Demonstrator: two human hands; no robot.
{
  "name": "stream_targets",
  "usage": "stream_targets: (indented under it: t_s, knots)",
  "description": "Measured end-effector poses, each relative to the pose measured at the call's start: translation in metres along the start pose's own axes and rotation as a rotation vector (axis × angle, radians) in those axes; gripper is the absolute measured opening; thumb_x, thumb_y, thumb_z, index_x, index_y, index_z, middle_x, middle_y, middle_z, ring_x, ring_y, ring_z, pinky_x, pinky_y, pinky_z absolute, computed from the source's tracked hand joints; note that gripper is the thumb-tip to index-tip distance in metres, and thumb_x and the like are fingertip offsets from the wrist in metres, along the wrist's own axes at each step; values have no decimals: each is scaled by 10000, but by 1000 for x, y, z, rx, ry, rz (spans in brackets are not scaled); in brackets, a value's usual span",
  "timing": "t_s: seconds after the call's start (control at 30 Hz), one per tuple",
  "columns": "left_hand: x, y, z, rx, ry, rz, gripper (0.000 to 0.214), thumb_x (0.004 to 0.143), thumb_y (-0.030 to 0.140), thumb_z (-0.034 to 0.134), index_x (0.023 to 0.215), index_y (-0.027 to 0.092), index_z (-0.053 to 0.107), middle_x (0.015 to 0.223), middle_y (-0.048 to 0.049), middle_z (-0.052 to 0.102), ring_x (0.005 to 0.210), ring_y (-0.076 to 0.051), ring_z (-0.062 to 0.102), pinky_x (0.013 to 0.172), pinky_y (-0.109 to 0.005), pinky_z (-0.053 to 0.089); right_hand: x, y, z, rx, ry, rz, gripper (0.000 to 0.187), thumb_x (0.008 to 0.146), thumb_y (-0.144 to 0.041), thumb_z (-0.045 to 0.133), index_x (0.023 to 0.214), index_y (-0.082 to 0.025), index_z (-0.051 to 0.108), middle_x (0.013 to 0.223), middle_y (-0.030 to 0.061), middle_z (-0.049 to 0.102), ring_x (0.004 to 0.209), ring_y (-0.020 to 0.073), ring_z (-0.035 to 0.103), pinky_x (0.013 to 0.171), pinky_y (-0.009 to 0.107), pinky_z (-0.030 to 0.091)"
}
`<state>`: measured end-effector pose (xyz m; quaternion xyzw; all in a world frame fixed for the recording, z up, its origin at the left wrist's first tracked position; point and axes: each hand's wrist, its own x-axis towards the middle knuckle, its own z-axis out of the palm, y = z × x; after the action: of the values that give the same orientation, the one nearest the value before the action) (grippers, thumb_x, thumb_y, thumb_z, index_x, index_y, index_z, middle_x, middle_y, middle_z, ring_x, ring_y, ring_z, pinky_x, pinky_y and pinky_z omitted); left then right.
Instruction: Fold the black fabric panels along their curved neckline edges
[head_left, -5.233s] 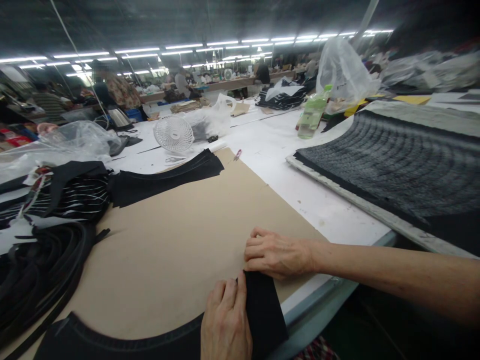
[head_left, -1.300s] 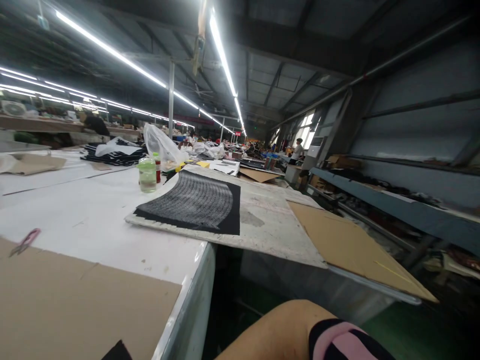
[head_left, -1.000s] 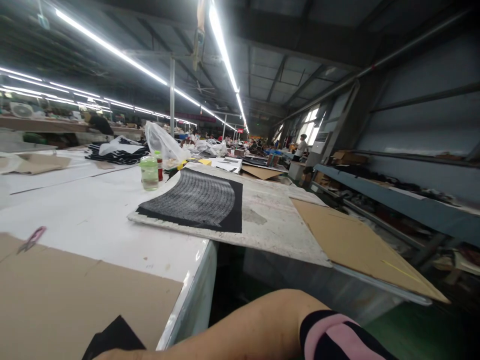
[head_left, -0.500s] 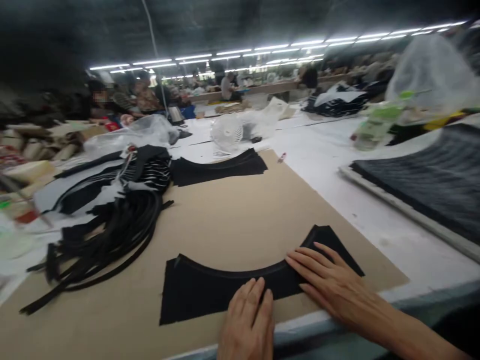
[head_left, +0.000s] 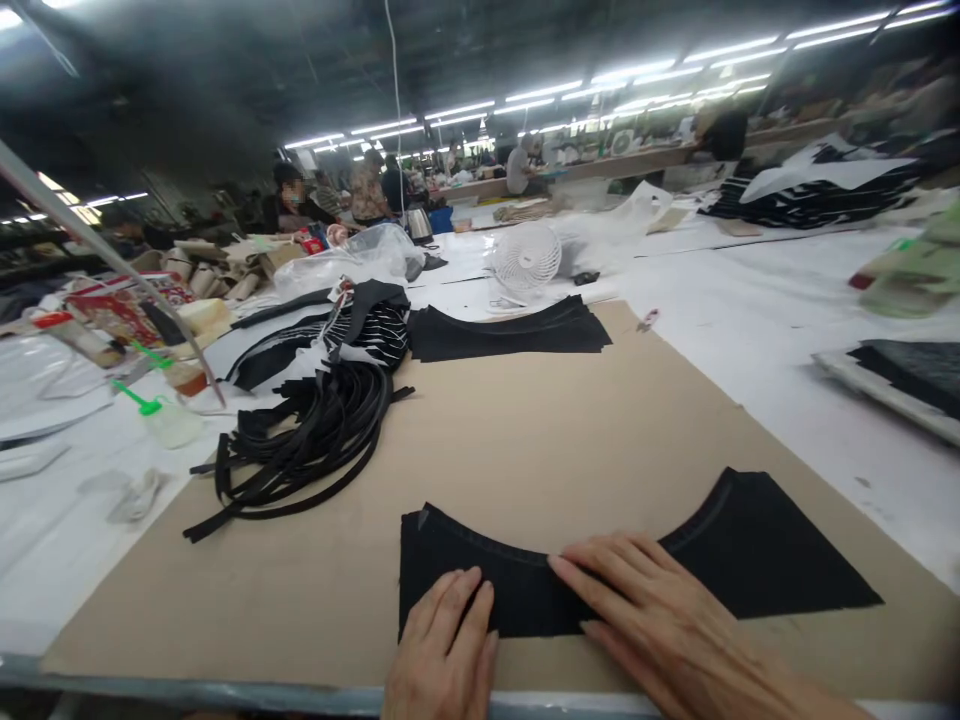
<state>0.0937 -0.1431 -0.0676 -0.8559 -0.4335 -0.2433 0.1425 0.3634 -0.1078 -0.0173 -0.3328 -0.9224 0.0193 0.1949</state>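
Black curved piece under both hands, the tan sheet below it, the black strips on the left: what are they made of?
Black curved piece: seemingly cloth, matte, lying limp and flat, with a raised seam along its inner curve. Tan sheet: probably cardboard, dull, stiff with straight edges. Black strips: likely cloth binding, faintly shiny, drooping in loose loops.

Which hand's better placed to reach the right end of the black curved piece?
Right, probably. The right hand lies flat mid-piece on the black curved piece, nearer that end; the left hand rests on its left part.
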Motion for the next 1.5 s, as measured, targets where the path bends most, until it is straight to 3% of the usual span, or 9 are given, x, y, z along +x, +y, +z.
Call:
stream_targets:
  t_s: [0.2,0.33,0.5,0.97,1.5]
  knots:
    - [29,-26,-13,-180,29,-264,274,936,149,431,1141,172,612,1066,-86,654,1014,-177,618,874,-320,560,51,-23,10,255,-94,118,258,867,-85,501,1084,-198,581,1032,73,609,898,210,563,830,371,476]
    - [32,-35,-12,-239,16,-287,250,933,119,416,1038,176,636,966,-68,650,905,-163,624,794,-299,568,79,-24,24,312,-140,188,189,872,-77,511,1005,-192,578,986,58,585,910,213,545,844,385,455]
    - [19,-34,-4,-239,-32,-247,316,924,89,410,1179,161,582,1034,-84,638,963,-181,596,838,-330,557,100,-23,42,211,-201,158,150,869,-83,517,967,-186,564,953,50,582,879,216,544,832,386,438]
    - [11,-38,-2,-234,-149,-237,390,899,62,408,1267,121,522,1148,-120,595,1061,-251,538,895,-448,533,118,-29,42,-109,-261,-40,215,819,15,512,865,-193,541,803,15,569,698,173,545,669,299,391]
    - [13,-36,-6,-267,-187,-278,410,865,46,435,1256,138,515,1173,-109,595,1040,-260,538,881,-473,522,126,-36,43,-386,-293,-306,228,764,12,546,787,-195,454,737,25,542,591,186,511,567,317,386]
